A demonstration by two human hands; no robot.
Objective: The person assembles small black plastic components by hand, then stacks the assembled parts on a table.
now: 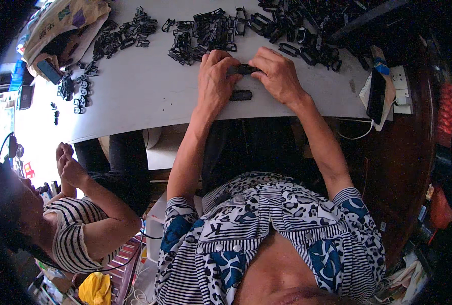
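My left hand (216,76) and my right hand (278,73) meet over the white table (149,96). Between their fingertips they pinch a small black plastic part (246,69), one hand at each end. My fingers cover its ends, so its full shape is hidden. Just below it, nearer to me, a dark oblong piece with rounded ends (241,95) lies flat on the table. Beyond my left hand spreads a pile of black frame-shaped plastic parts (200,35).
More black parts lie in a heap (312,35) at the far right and in a pile (126,33) at the far left. A phone (376,96) leans beside a power strip (400,84) on the right. A printed sack (65,30) stands far left. A co-worker (83,223) sits at left.
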